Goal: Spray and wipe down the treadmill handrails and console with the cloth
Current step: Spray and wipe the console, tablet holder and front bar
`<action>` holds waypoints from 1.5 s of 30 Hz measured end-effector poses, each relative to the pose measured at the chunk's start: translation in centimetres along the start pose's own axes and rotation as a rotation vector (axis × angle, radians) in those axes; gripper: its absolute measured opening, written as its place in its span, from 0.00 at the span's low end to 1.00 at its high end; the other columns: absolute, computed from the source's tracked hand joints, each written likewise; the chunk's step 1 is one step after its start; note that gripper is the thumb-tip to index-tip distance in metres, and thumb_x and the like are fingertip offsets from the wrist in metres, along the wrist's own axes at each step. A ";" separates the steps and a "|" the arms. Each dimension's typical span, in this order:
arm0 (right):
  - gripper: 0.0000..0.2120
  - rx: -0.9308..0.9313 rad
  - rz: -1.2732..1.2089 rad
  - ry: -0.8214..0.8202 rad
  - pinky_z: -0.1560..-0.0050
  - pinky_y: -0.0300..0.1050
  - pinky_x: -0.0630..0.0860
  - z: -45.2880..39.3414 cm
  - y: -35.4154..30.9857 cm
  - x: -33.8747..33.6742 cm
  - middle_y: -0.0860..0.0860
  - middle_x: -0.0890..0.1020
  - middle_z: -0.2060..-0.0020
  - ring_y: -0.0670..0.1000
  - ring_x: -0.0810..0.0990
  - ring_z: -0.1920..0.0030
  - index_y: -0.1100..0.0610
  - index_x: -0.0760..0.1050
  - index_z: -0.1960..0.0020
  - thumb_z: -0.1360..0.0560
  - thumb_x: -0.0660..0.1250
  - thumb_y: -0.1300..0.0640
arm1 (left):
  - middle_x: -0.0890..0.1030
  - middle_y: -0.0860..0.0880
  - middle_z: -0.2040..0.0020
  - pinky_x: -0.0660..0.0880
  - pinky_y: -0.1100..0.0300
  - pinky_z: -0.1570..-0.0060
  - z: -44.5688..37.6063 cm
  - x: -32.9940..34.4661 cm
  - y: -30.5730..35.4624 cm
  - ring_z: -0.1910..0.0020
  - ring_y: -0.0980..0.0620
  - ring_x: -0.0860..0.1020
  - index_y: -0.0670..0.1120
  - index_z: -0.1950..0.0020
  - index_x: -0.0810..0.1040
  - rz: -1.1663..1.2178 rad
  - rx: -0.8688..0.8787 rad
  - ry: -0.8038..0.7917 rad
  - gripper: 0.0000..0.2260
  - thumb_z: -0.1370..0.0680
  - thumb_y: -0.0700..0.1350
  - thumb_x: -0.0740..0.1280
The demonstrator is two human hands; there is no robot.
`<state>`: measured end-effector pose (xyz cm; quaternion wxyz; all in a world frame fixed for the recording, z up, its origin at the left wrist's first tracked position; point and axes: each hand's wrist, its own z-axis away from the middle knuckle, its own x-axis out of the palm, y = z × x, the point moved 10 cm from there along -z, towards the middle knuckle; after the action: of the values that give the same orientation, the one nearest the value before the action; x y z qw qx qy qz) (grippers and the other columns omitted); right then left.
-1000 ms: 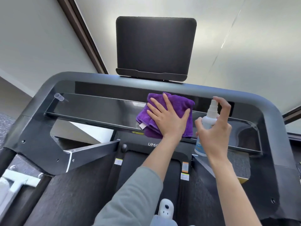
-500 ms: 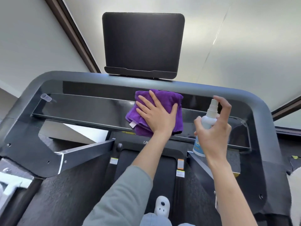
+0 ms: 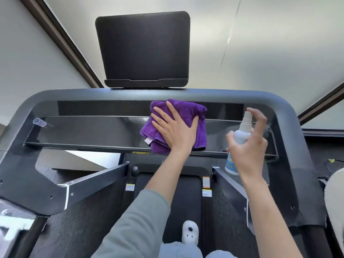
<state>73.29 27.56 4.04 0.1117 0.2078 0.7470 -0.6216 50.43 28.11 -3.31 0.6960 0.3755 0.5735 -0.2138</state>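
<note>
A folded purple cloth [image 3: 195,112] lies on the treadmill's glossy black console panel [image 3: 89,131], right of its middle. My left hand [image 3: 175,129] presses flat on the cloth with straight, spread fingers. To the right, my right hand [image 3: 249,151] grips a small white spray bottle [image 3: 242,135] upright above the panel's right end. Its index finger is raised and curved over the nozzle, which points toward the console. The dark grey handrail frame [image 3: 55,95] curves around the panel on both sides.
A black tablet holder [image 3: 143,47] stands above the console against the white wall. A small clear cap [image 3: 39,122] lies at the panel's left end. Below are the treadmill belt [image 3: 180,198], side braces and my white slipper [image 3: 189,231].
My left hand and the cloth have slid a little to the right along the console panel. The right hand keeps the bottle in the same grip. The view has shifted.
</note>
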 end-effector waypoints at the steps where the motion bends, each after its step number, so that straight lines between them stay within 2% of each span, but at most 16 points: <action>1: 0.28 0.007 0.003 0.015 0.62 0.58 0.79 0.1 0.4 -0.5 0.51 0.73 0.71 0.62 0.79 0.71 0.44 0.64 0.34 0.27 0.66 0.66 | 0.43 0.31 0.23 0.45 0.39 0.26 0.6 0.4 1.1 0.24 0.30 0.45 0.42 0.21 0.39 -0.011 0.017 -0.010 0.46 0.25 0.72 0.52; 3: 0.27 0.026 0.013 0.043 0.62 0.57 0.79 0.4 1.2 -1.8 0.50 0.73 0.70 0.61 0.78 0.70 0.44 0.64 0.34 0.27 0.66 0.65 | 0.42 0.31 0.23 0.46 0.39 0.26 1.8 1.3 3.9 0.24 0.29 0.45 0.43 0.21 0.39 -0.024 0.101 -0.032 0.45 0.25 0.71 0.51; 8: 0.27 0.069 0.055 0.138 0.54 0.46 0.79 0.6 3.6 -6.4 0.54 0.81 0.61 0.61 0.81 0.68 0.42 0.63 0.34 0.26 0.66 0.63 | 0.39 0.36 0.22 0.43 0.42 0.25 2.3 2.0 9.0 0.24 0.32 0.39 0.48 0.20 0.41 -0.092 0.471 -0.030 0.40 0.23 0.69 0.52; 12: 0.28 0.088 0.058 0.189 0.60 0.59 0.80 1.7 4.0 -8.4 0.53 0.78 0.65 0.62 0.81 0.69 0.39 0.63 0.35 0.26 0.67 0.63 | 0.41 0.44 0.20 0.43 0.47 0.24 3.0 1.7 7.5 0.23 0.39 0.39 0.53 0.20 0.47 -0.016 0.697 -0.083 0.35 0.22 0.67 0.54; 16: 0.27 0.084 0.043 0.146 0.58 0.59 0.80 1.9 4.2 -7.3 0.57 0.79 0.65 0.62 0.81 0.68 0.42 0.63 0.35 0.26 0.67 0.65 | 0.45 0.49 0.20 0.42 0.49 0.24 3.8 2.0 7.1 0.22 0.42 0.40 0.56 0.21 0.49 0.017 0.870 -0.162 0.33 0.22 0.65 0.56; 20: 0.28 0.060 0.034 0.134 0.58 0.53 0.79 1.5 3.9 -6.7 0.57 0.79 0.63 0.60 0.81 0.67 0.44 0.63 0.34 0.26 0.68 0.65 | 0.46 0.48 0.20 0.37 0.49 0.24 3.6 2.6 12.2 0.22 0.43 0.39 0.55 0.21 0.52 -0.140 1.184 -0.189 0.32 0.21 0.64 0.56; 24: 0.28 0.063 0.032 0.164 0.60 0.57 0.80 1.3 3.6 -7.3 0.59 0.81 0.57 0.60 0.81 0.67 0.43 0.63 0.34 0.26 0.68 0.65 | 0.47 0.46 0.20 0.36 0.50 0.25 4.7 2.9 16.6 0.22 0.41 0.41 0.55 0.21 0.53 -0.243 1.346 -0.169 0.32 0.21 0.64 0.57; 28: 0.28 0.050 0.043 0.217 0.65 0.55 0.79 1.6 2.9 -8.7 0.54 0.78 0.66 0.58 0.80 0.72 0.42 0.63 0.34 0.26 0.68 0.65 | 0.48 0.47 0.21 0.42 0.50 0.29 4.1 1.5 15.6 0.24 0.42 0.44 0.64 0.24 0.58 -0.166 1.301 -0.212 0.30 0.24 0.63 0.65; 30: 0.28 0.053 0.042 0.236 0.66 0.57 0.79 1.8 2.9 -9.2 0.53 0.78 0.67 0.58 0.80 0.72 0.41 0.63 0.35 0.26 0.68 0.65 | 0.53 0.52 0.23 0.43 0.52 0.32 3.8 1.5 14.8 0.26 0.45 0.47 0.67 0.26 0.61 -0.078 1.216 -0.334 0.28 0.25 0.58 0.66; 32: 0.28 0.070 0.045 0.248 0.66 0.59 0.80 2.0 3.1 -9.6 0.53 0.80 0.63 0.58 0.80 0.72 0.42 0.63 0.35 0.25 0.68 0.65 | 0.53 0.55 0.22 0.39 0.55 0.31 4.0 1.9 14.4 0.25 0.49 0.45 0.67 0.29 0.65 0.082 1.054 -0.464 0.23 0.25 0.60 0.59; 33: 0.27 0.078 0.051 0.254 0.65 0.59 0.80 2.1 3.2 -9.8 0.54 0.81 0.59 0.58 0.81 0.71 0.42 0.63 0.35 0.25 0.67 0.65 | 0.50 0.56 0.21 0.36 0.55 0.31 4.2 2.2 14.4 0.24 0.51 0.42 0.68 0.29 0.65 0.142 0.959 -0.466 0.22 0.24 0.63 0.55; 35: 0.28 0.093 0.061 0.261 0.63 0.60 0.80 2.5 3.6 -10.0 0.54 0.82 0.54 0.58 0.81 0.70 0.41 0.63 0.35 0.25 0.67 0.65 | 0.44 0.56 0.20 0.31 0.51 0.29 4.7 2.7 14.3 0.23 0.50 0.36 0.67 0.26 0.61 0.150 0.792 -0.317 0.23 0.21 0.67 0.50; 37: 0.28 0.107 0.063 0.268 0.63 0.59 0.80 3.0 4.0 -10.1 0.54 0.81 0.59 0.59 0.81 0.71 0.40 0.63 0.35 0.25 0.68 0.66 | 0.42 0.52 0.20 0.30 0.42 0.29 5.1 2.9 14.0 0.23 0.42 0.34 0.64 0.24 0.54 0.069 0.644 -0.135 0.26 0.22 0.68 0.48; 39: 0.29 0.115 0.064 0.274 0.64 0.58 0.80 3.3 4.4 -10.3 0.53 0.80 0.63 0.58 0.81 0.71 0.40 0.63 0.35 0.25 0.68 0.66 | 0.41 0.50 0.20 0.30 0.36 0.32 5.2 3.3 14.2 0.24 0.36 0.35 0.64 0.23 0.48 -0.022 0.576 -0.047 0.29 0.22 0.69 0.49; 42: 0.29 0.144 0.059 0.283 0.64 0.60 0.80 3.8 5.1 -10.7 0.54 0.79 0.65 0.60 0.81 0.70 0.40 0.63 0.35 0.25 0.69 0.65 | 0.43 0.49 0.20 0.34 0.33 0.31 5.1 3.5 15.1 0.24 0.35 0.38 0.64 0.23 0.52 -0.107 0.705 -0.004 0.26 0.21 0.64 0.51; 45: 0.28 0.159 0.055 0.293 0.65 0.61 0.80 4.1 5.5 -11.2 0.55 0.79 0.66 0.61 0.81 0.71 0.40 0.63 0.35 0.25 0.68 0.65 | 0.51 0.52 0.20 0.35 0.39 0.27 6.0 3.2 15.3 0.22 0.39 0.43 0.64 0.25 0.61 -0.135 1.064 -0.032 0.24 0.21 0.63 0.47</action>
<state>85.33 22.42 3.07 0.0016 0.3248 0.6977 -0.6385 66.18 33.48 -1.78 0.4029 0.6352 0.3980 -0.5251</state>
